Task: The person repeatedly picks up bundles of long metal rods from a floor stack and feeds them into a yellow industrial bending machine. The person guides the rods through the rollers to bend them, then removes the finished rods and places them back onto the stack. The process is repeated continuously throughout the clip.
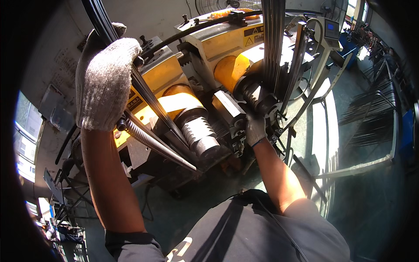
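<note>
One forearm is raised, left hand around rods, right hand lower.

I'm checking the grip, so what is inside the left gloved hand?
The left gloved hand appears wrapped around a bundle of thin dark rods, visible above and below it. The stretch within its grasp is covered.

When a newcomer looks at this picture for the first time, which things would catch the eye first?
Probably the left hand in its pale glove, large at upper left, gripping a bundle of dark rods. Next comes the yellow machine at upper centre, with a shiny ribbed roller at its front. Another dark bundle stands upright farther right.
</note>
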`<state>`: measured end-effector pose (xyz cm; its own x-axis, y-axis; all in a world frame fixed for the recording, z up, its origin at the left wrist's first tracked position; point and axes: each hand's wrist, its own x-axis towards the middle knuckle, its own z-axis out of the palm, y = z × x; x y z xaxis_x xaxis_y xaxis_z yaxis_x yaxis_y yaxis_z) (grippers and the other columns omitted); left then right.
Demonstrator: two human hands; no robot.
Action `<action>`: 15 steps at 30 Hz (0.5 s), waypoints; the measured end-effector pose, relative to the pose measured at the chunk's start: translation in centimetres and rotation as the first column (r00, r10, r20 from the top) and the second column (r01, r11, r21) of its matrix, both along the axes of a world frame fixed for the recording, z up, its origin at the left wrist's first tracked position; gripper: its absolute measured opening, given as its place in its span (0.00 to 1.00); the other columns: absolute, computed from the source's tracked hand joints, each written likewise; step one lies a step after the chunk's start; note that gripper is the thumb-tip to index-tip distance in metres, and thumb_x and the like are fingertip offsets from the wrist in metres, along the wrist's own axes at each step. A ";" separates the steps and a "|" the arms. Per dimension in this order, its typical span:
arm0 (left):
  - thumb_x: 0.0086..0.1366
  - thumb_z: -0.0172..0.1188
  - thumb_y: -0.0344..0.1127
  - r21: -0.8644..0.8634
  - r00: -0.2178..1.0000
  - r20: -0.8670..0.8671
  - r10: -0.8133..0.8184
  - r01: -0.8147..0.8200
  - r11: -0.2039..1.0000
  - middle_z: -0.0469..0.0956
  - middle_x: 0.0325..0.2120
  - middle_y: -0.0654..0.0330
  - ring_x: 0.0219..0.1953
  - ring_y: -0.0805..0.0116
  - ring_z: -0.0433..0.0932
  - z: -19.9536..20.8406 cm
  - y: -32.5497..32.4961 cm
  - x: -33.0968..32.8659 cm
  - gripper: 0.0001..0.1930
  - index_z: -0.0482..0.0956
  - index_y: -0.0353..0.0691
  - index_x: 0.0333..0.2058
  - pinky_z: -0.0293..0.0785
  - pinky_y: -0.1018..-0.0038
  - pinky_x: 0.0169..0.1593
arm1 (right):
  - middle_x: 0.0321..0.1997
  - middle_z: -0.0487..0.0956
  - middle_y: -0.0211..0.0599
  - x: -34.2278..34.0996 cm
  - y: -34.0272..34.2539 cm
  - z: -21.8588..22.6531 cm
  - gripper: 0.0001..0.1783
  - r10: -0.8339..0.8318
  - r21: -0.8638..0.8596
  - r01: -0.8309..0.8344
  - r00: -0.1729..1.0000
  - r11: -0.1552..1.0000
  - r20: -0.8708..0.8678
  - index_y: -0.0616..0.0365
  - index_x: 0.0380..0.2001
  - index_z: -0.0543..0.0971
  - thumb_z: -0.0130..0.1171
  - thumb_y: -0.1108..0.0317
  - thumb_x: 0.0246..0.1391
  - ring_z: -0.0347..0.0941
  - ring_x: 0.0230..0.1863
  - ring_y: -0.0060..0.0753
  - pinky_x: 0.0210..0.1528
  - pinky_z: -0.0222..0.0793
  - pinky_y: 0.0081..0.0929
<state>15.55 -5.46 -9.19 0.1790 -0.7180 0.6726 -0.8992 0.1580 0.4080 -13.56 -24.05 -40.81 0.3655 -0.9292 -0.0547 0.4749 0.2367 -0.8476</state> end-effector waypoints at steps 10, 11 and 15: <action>0.83 0.60 0.42 0.001 0.996 -0.069 0.065 -0.065 0.998 0.86 0.57 0.53 0.60 0.63 0.85 -0.4 0.1 -0.8 0.17 0.85 0.37 0.60 0.78 0.62 0.68 | 0.55 0.84 0.35 -0.1 0.6 1.4 0.30 -0.007 0.071 0.006 1.000 0.997 0.012 0.60 0.70 0.78 0.66 0.67 0.65 0.85 0.39 0.27 0.31 0.82 0.23; 0.82 0.60 0.42 -0.004 0.998 -0.050 0.034 -0.035 0.999 0.86 0.57 0.53 0.60 0.63 0.85 -0.3 0.1 -0.7 0.18 0.85 0.37 0.60 0.78 0.62 0.68 | 0.54 0.84 0.35 -0.2 0.8 1.9 0.31 -0.004 0.082 0.004 1.000 0.997 0.001 0.60 0.70 0.78 0.66 0.67 0.65 0.85 0.37 0.27 0.30 0.82 0.23; 0.82 0.61 0.43 -0.034 0.999 -0.040 -0.005 0.004 0.999 0.86 0.57 0.53 0.60 0.64 0.85 -0.5 -0.1 -1.2 0.18 0.85 0.38 0.60 0.79 0.63 0.68 | 0.37 0.88 0.37 0.3 0.2 0.4 0.19 -0.076 0.043 0.075 0.997 0.996 0.020 0.58 0.57 0.86 0.65 0.59 0.70 0.83 0.24 0.30 0.23 0.77 0.26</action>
<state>14.34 -5.60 -9.70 0.2033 -0.6955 0.6891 -0.8814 0.1764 0.4381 -13.23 -23.84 -40.39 0.2955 -0.9513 -0.0877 0.5108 0.2349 -0.8270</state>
